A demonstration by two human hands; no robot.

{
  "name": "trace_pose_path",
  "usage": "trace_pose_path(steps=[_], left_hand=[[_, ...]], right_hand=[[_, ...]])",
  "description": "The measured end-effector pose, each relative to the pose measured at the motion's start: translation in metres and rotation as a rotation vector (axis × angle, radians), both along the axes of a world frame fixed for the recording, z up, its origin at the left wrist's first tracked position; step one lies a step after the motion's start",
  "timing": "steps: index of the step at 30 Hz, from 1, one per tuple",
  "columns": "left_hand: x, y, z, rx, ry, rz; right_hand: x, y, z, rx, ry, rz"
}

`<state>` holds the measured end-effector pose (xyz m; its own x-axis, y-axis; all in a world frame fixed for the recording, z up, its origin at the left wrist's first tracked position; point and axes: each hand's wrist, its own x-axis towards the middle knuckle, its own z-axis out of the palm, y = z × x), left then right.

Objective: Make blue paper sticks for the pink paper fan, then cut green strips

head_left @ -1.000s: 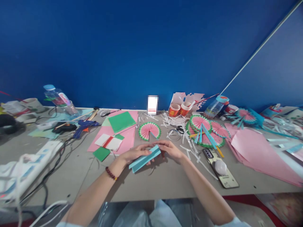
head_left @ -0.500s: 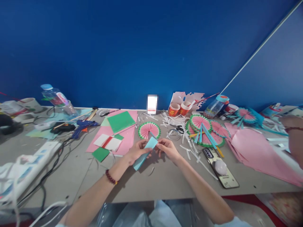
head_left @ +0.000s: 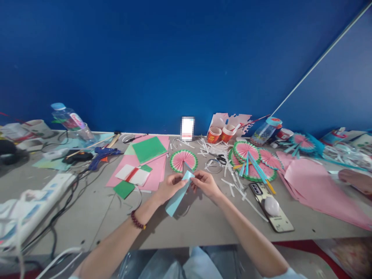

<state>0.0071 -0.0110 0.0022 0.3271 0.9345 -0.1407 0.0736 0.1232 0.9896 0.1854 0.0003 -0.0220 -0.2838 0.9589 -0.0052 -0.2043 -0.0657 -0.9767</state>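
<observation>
My left hand [head_left: 169, 186] and my right hand [head_left: 205, 183] both pinch the top end of a folded light-blue paper strip [head_left: 178, 197] just above the grey table [head_left: 197, 224]. The strip slopes down toward me and to the left. A bead bracelet [head_left: 136, 220] circles my left wrist. Just beyond my fingers lies a pink pleated paper fan with a green rim [head_left: 183, 160].
Pink and green paper sheets [head_left: 147, 155] lie at the left, with a glue gun [head_left: 101, 154], cables and a bottle [head_left: 71, 121] further left. Several watermelon fans [head_left: 251, 159], scissors [head_left: 219, 158], paper cups [head_left: 220, 134] and a phone [head_left: 271, 207] sit to the right. Another person's hand [head_left: 354, 180] rests at the far right.
The blue strip was lying nearly flat across both hands; it has been turned to point down and left, held by its top end. Another person's hand came in at the right.
</observation>
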Motion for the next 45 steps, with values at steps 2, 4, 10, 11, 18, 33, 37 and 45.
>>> trace_pose_path(steps=[2, 4, 10, 11, 18, 33, 37, 45], left_hand=[[0.0, 0.0, 0.001, 0.035, 0.004, -0.031], [0.0, 0.0, 0.002, 0.061, 0.001, -0.05], [0.001, -0.001, 0.009, 0.034, -0.045, -0.05], [0.001, -0.001, 0.01, 0.025, -0.049, -0.046], [0.002, -0.002, 0.012, -0.003, -0.096, -0.037], [0.001, -0.002, 0.011, -0.014, -0.076, -0.039], [0.001, -0.001, 0.01, -0.019, -0.081, -0.046], [0.001, -0.001, 0.008, -0.019, -0.08, -0.041]], right_hand=[[-0.001, 0.0, 0.0, -0.002, 0.003, 0.0], [-0.001, -0.001, 0.001, -0.009, 0.009, -0.005], [-0.001, -0.003, 0.006, -0.031, 0.032, -0.009], [-0.001, -0.003, 0.006, -0.033, 0.035, -0.009], [0.0, -0.003, 0.007, -0.043, 0.036, -0.011], [0.001, -0.003, 0.005, -0.057, 0.052, 0.002], [0.0, -0.003, 0.006, -0.059, 0.055, 0.002], [0.001, -0.003, 0.005, -0.05, 0.043, -0.003]])
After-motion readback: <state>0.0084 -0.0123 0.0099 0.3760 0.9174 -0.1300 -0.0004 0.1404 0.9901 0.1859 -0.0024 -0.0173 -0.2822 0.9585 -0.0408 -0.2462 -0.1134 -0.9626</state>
